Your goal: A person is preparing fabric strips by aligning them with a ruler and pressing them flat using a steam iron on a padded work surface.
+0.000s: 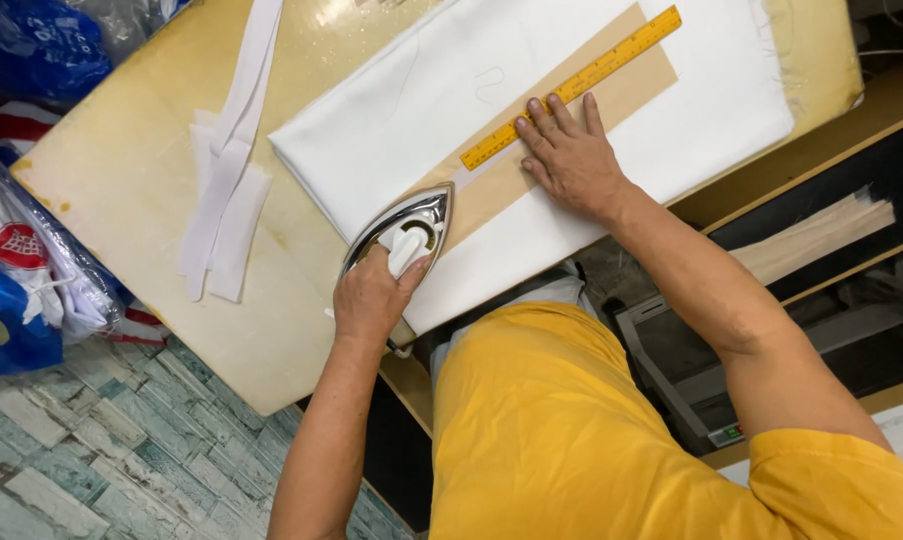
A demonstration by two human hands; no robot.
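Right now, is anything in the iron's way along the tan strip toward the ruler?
Yes. The iron, held in the left hand, sits at the near end of the tan strip. The right hand lies flat on that strip just ahead of the iron's tip, fingertips at the yellow ruler. Nothing else lies on the strip.

The iron's handle [403, 262] is covered by the left hand [373, 297]. The white fabric [441, 90] is cut off at the top edge.

One iron [403, 236], one ruler [571, 88], one white cloth [451, 90], one tan paper strip [631, 85], two hands.
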